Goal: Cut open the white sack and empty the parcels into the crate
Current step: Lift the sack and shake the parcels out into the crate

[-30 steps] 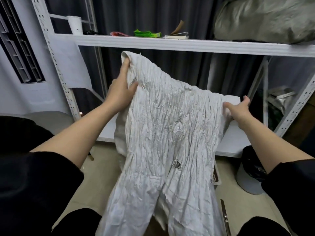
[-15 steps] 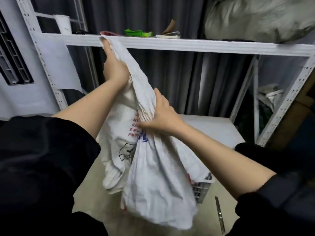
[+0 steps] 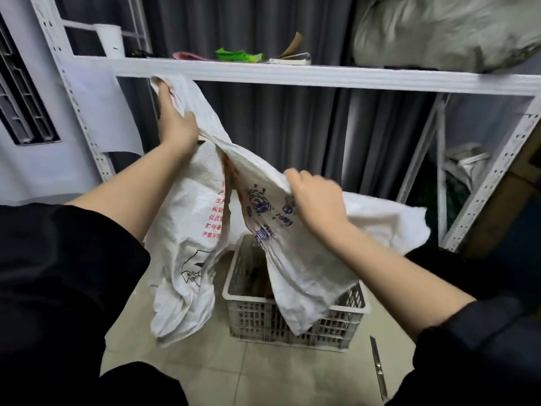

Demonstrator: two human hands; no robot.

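At the far left, a grey vent panel [image 3: 20, 106] sits in the wall, and beside it stands the perforated upright of a white metal rack [image 3: 73, 92]. A white paper cup [image 3: 109, 39] stands on the left end of the rack's upper shelf [image 3: 292, 74].

The left hand [image 3: 175, 121] is raised just under this shelf. Its fingers are curled around the top corner of the white sack [image 3: 187, 230], gripping the woven fabric. From this hand the sack hangs down slack, with red characters and a black drawing printed on it; its lower end hangs near the tiled floor [image 3: 263, 367], left of the crate.

On the shelf above the middle lie a green packet [image 3: 240, 55] and a thin booklet [image 3: 289, 60]. A dark curtain [image 3: 278, 136] hangs behind the rack.

Below, the white plastic crate [image 3: 257, 317] stands on the floor. Another part of the sack, with blue print, is draped over its right side and hangs into it. Something dark lies inside the crate, but it is not possible to tell what it is.

The right hand [image 3: 316, 197] is lower than the left, above the crate. Its fingers are closed on a fold of the sack and pinch it.

On the floor to the right of the crate lies a utility knife [image 3: 378, 367]. At the top right, a large grey bundle [image 3: 445, 27] rests on the shelf.
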